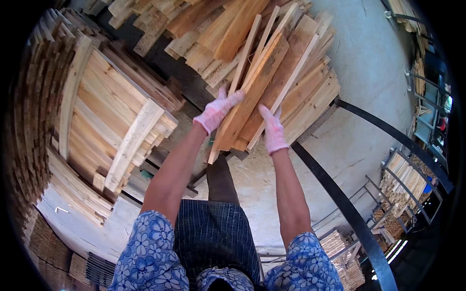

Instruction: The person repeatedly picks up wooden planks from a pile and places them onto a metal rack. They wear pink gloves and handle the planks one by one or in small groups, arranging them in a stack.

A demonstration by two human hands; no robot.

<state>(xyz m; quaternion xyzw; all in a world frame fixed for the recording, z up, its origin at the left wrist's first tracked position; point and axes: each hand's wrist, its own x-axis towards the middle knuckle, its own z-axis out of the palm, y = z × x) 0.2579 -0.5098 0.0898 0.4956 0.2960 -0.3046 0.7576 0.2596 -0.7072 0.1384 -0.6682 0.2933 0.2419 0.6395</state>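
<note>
Both of my hands wear pink-and-white gloves and grip a bundle of long wooden boards from its two sides. My left hand [218, 112] is closed round the left edge, its thumb and fingers against an orange-brown board [255, 89] and a thin strip beside it. On the other side my right hand [273, 130] clasps the edge of a brown board [284, 72] and a pale narrow strip, with its thumb on top; its other fingers are partly hidden. The boards' near ends slant toward me, over a larger pile of loose planks [310, 92].
To the left stands a neat stack of planks [107, 92] with upright battens across it, and a darker stack [29, 111] lies beyond. Black metal bars [340, 194] curve along the right. Further racks of timber [403, 179] stand on the concrete floor [369, 72].
</note>
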